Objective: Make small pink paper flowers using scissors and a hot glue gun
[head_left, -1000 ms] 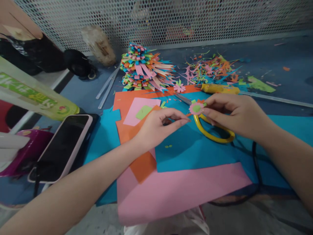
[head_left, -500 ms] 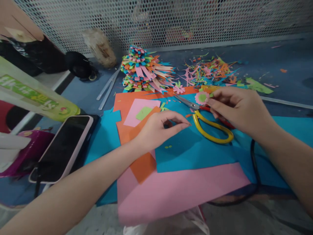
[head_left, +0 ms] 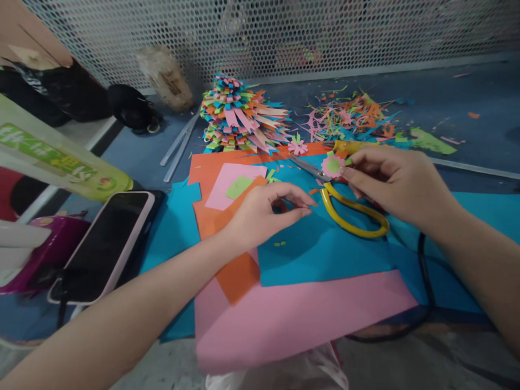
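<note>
Between the thumb and forefinger of my right hand is a small pink paper flower with a green centre. My left hand hovers over the blue paper, its thumb and fingertips slightly apart with nothing visible between them. Scissors with yellow handles lie beside and partly under my right hand. Behind my hands stands a cone of many-coloured paper fringes. A pink fringed flower sits by its base. Orange paper and pink paper lie beneath and around my left hand.
Paper scraps are heaped at the back right. On the left are a phone, a green-labelled bottle and a purple object. Clear strips lie by the cone. A black cable crosses the right side; perforated metal rises behind.
The pink flower in my right hand has shifted slightly left and down. My left thumb and forefinger have parted a little.
</note>
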`<state>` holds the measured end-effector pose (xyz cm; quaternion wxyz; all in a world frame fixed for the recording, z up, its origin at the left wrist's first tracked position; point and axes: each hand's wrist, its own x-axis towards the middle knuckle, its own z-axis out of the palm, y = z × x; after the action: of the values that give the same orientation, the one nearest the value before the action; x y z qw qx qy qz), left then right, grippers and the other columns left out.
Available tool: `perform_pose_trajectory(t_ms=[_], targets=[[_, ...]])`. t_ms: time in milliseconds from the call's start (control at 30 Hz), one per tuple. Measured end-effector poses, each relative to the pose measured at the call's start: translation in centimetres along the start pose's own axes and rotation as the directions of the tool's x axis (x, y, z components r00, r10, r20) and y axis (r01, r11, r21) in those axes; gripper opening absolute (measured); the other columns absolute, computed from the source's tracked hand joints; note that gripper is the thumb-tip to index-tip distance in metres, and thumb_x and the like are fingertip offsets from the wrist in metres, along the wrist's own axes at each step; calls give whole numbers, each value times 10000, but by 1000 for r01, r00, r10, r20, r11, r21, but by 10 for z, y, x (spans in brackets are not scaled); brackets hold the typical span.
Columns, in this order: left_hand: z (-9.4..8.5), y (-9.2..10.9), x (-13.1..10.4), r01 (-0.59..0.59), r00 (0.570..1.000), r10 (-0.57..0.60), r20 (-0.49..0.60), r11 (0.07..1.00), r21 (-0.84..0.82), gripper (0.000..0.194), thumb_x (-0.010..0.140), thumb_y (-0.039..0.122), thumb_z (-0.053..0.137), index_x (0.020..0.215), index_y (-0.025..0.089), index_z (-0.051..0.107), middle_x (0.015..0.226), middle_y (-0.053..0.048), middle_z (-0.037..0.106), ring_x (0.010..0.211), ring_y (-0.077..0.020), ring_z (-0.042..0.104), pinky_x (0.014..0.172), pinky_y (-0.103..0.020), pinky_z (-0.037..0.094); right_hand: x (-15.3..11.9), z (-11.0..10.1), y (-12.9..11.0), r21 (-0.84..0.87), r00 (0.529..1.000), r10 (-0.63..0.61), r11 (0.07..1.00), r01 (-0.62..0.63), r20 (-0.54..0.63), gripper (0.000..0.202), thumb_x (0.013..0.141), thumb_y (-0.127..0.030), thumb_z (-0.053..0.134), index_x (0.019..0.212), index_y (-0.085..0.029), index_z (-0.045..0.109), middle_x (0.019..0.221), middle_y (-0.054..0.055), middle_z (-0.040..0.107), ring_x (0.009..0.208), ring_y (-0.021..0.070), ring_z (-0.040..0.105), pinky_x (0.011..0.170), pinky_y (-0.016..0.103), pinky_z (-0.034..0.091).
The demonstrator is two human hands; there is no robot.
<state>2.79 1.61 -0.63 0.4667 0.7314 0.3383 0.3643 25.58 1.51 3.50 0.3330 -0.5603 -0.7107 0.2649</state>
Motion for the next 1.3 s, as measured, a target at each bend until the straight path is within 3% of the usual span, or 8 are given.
perform_pose_trajectory(t_ms=[100,233,433,567,767,1000,1167,1300], targets=[[0,-1,0,-2,1000,2,1,1000,-3,94,838,251,744,883,169,745,891,-56,787,799,-131,712,662,-223,528,-1,0,1,-14,1000,-14,1000,14,-6,251,809,-438,677,721,-212,614,524,-11,572,453,112,486,444,276,346],[0,0,0,13,1000,-13,-9,1000,-10,103,842,268,735,865,168,738,882,-48,777,781,-122,694,654,-216,515,-3,2,5,52,995,-33,998,28,90,271,841,-459,678,768,-206,612,536,-23,581,474,105,509,451,250,373],[3,1,1,100,986,-112,-125,991,-94,239,790,371,782,858,158,698,820,-35,724,740,-125,659,627,-220,509,-5,4,7,138,963,-164,981,136,212,318,862,-523,671,787,-217,632,551,-38,576,488,96,500,454,237,373],[4,1,0,34,996,-39,-82,997,-65,200,798,348,782,836,168,704,813,-29,727,745,-119,660,597,-202,485,-4,5,7,119,932,-205,977,177,300,328,868,-549,661,781,-234,635,516,-47,528,465,97,438,439,251,298],[0,4,2,-39,986,42,-162,999,27,92,848,250,718,802,171,724,793,-20,745,721,-102,668,607,-189,495,-3,5,9,126,977,-119,987,97,177,298,861,-487,680,806,-195,655,556,-27,584,496,97,505,465,236,380],[-18,1,9,-32,906,84,-414,991,132,113,872,290,702,873,177,718,860,-32,760,761,-128,700,663,-226,551,-3,2,11,103,993,-35,994,24,112,262,849,-453,672,783,-203,632,566,-17,599,481,105,522,451,236,393],[-23,-6,8,20,961,67,-268,951,310,158,835,232,724,981,171,722,944,-54,767,863,-162,719,697,-247,564,-3,3,12,105,987,-69,993,55,143,290,850,-478,682,775,-203,627,566,-17,598,497,109,527,459,240,387],[-22,-3,6,-35,982,135,-133,820,571,209,843,128,686,1041,192,707,1045,-45,759,969,-170,704,878,-304,574,-3,3,13,90,986,-87,993,74,140,270,858,-458,670,780,-204,627,558,-25,587,492,104,515,457,239,377]])
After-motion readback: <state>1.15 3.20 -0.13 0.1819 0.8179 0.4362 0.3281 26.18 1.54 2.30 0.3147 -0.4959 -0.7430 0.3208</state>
